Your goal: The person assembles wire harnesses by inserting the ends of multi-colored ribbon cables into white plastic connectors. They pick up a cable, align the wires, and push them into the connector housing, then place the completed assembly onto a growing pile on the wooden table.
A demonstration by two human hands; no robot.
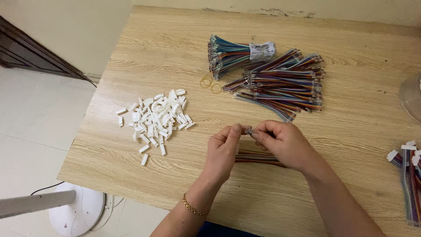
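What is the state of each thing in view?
Left hand: pinching a cable end.
Right hand: pinching the same cable's end.
Held cable: lifted at one end, rest on table.
White connectors: loose heap.
Wrapped bundle: tied, lying flat.
Loose cables: piled.
Rubber bands: two, lying unused.
Finished cables: white connectors fitted.

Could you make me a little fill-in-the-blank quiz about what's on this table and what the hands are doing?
1. The heap of small plastic connector housings left of the hands is ____ in colour.
2. Both the left hand and the right hand pinch one end of a multicoloured ____ strip.
3. Two yellow ____ bands lie beside the bundled wires.
4. A gold-coloured bracelet sits on the ____ wrist.

Missing words: white; wire; rubber; left
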